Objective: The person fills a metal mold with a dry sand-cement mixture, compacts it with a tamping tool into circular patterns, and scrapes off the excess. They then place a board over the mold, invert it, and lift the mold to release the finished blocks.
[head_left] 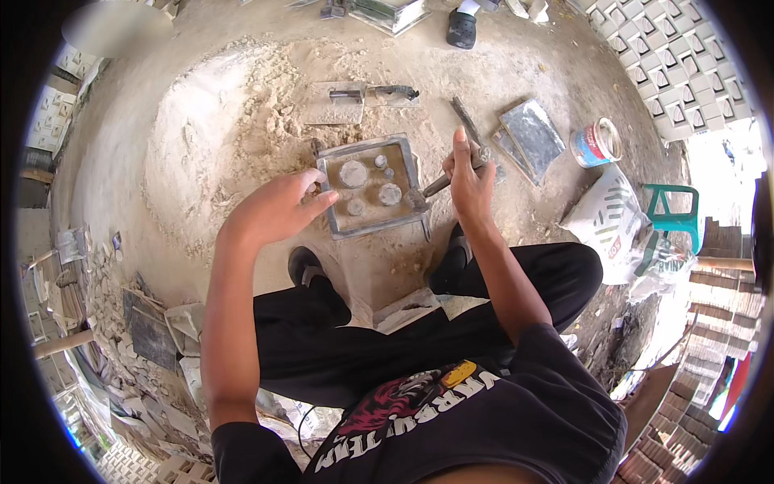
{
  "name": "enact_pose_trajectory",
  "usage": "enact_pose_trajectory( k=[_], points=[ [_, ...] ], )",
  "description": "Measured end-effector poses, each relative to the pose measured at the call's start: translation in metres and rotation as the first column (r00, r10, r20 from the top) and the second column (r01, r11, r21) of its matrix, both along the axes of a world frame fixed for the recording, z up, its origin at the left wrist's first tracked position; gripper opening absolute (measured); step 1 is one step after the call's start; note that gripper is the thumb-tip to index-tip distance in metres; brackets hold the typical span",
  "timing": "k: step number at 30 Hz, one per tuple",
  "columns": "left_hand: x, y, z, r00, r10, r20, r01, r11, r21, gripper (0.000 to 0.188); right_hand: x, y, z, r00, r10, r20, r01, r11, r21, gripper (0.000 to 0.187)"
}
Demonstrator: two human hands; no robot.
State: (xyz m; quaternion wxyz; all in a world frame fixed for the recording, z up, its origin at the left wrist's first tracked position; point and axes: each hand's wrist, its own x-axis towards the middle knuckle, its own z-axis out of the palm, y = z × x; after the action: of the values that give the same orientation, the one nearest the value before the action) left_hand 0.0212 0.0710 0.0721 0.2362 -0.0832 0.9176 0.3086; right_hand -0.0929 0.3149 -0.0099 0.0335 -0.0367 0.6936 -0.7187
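within right grip (471, 182), hammer-like tool (437, 186)

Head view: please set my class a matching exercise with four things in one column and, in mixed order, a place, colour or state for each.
Things
1. Left hand
2. Right hand
3. Stool
4. Bucket

Descriptions
A. Green, near the white sack
B. Closed around the handle of a tool
C. White, red and blue
D. By the left side of the frame

Pairs: 1-D, 2-B, 3-A, 4-C
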Motion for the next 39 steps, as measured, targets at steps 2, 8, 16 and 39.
enact_pose_trajectory(
  k=[2, 8, 16, 39],
  points=[
    [0.000, -0.001, -0.005, 0.999, -0.012, -0.037, 0.013, 1.000, 0.008, 0.054, 0.001, -0.003, -0.001, 0.999, -0.035, -0.021, 0.036, 0.998, 0.048, 0.050],
    [0.002, -0.003, -0.002, 0.999, 0.004, -0.048, -0.003, 1.000, 0.013, 0.053, 0.001, -0.006, -0.048, 0.998, -0.068, 0.006, 0.067, 0.993, 0.095, 0.051],
    [0.006, -0.004, -0.001, 0.998, 0.010, -0.067, -0.012, 1.000, -0.024, 0.052, -0.008, -0.017, -0.066, 0.997, -0.059, -0.058, 0.066, 0.990, 0.128, 0.046],
    [0.003, -0.004, 0.014, 0.939, 0.067, -0.337, -0.013, 0.987, 0.160, 0.038, -0.054, -0.059, -0.053, 0.959, -0.282, -0.026, 0.282, 0.959, -0.017, 0.053]
  ],
)
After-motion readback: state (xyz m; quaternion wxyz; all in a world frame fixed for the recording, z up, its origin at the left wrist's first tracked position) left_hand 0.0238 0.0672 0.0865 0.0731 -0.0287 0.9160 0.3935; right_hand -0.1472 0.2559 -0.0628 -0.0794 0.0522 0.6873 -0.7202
